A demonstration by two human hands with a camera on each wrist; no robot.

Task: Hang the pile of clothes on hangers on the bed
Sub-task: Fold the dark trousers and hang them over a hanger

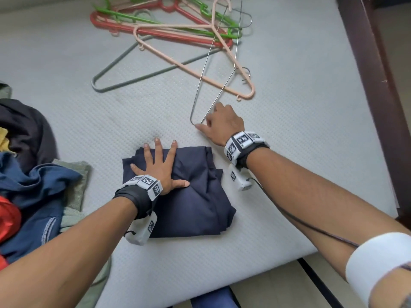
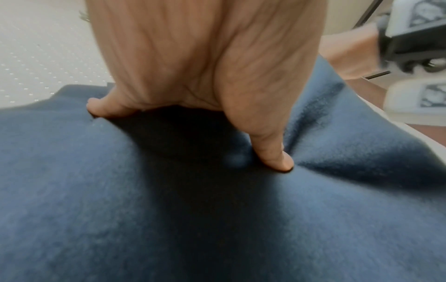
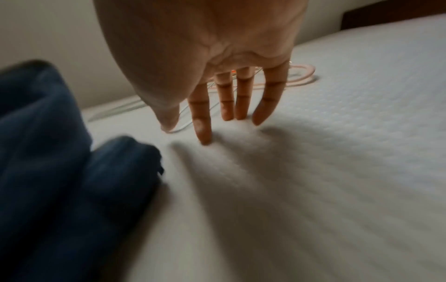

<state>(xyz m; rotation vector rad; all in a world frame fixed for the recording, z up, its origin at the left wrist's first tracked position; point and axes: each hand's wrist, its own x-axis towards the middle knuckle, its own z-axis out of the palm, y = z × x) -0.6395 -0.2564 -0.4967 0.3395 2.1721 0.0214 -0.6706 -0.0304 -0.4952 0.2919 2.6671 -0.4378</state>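
Observation:
A folded navy garment (image 1: 195,196) (image 2: 144,209) lies near the mattress's front edge. My left hand (image 1: 160,165) (image 2: 205,66) presses flat on it with its fingers spread. My right hand (image 1: 220,125) (image 3: 217,57) is just right of the garment, at the near corner of a thin metal wire hanger (image 1: 192,121) (image 3: 178,129). Its fingers are straight and their tips touch the mattress, with the thumb beside the wire. No grip on the wire shows. A pink plastic hanger (image 1: 173,26) lies under the wire one.
Several more hangers (image 1: 166,18), red, green, pink and grey, lie heaped at the far side of the white mattress (image 1: 289,107). A pile of clothes (image 1: 33,185) sits at the left edge. A dark wooden bed frame (image 1: 367,63) runs along the right.

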